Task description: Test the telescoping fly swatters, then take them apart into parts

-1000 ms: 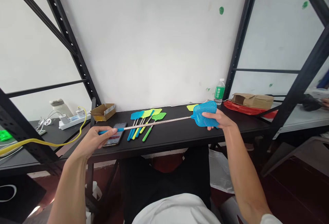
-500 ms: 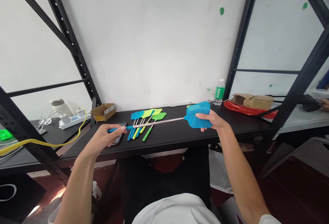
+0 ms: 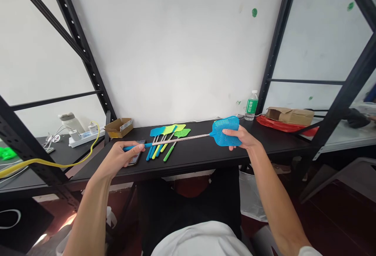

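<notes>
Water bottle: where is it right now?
In the head view, the bottle stands upright at the back right of the black table, against the wall, just left of the red bag and the cardboard box.

"What's held above the black table [image 3: 202, 156]?"
"A blue fly swatter [image 3: 182, 139]: left hand [image 3: 119, 157] on the handle, right hand [image 3: 243, 136] gripping the mesh head."
"Below the left?"
"Probably a phone [image 3: 135, 159], partly hidden, near several other swatters [image 3: 169, 130]."

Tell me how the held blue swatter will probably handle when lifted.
The blue swatter is probably light, given its thin shaft and perforated head. It seems fairly stiff: the shaft runs straight between the left hand and right hand. The flat head may flex.
</notes>
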Demonstrator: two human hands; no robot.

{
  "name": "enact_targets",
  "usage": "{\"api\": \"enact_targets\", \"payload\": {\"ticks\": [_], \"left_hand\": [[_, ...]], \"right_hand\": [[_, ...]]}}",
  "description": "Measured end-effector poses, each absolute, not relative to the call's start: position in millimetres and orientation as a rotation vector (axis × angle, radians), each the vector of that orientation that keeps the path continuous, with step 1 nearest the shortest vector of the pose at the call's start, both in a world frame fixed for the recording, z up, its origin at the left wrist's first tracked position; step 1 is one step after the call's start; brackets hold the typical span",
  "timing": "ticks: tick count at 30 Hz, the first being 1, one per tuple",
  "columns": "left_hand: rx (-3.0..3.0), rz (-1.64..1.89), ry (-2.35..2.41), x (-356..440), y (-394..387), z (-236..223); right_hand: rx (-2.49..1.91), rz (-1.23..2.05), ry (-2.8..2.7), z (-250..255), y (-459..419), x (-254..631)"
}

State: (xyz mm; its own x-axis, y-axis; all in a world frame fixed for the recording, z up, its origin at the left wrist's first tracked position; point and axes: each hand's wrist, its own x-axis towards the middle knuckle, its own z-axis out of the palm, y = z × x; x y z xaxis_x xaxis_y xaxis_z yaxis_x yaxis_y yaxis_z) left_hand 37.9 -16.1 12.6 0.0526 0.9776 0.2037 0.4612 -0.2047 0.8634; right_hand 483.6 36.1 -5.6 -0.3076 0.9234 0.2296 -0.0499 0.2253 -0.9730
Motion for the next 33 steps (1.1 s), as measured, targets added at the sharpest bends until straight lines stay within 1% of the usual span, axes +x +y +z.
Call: {"api": "enact_targets", "payload": {"ticks": [15,25,33], "left_hand": [[1.774,1.136,1.467,45,-18,14],[1.876,1.029,1.456,90,-18,11],[1.922,1.003,1.394,97,-18,10]], "right_hand": [[-0.858,1.266,-1.495,-8,38,475],[-0.795,1.392,-1.591,-14,36,432],[-0.747,1.409,-1.612,-8,33,437]]}}
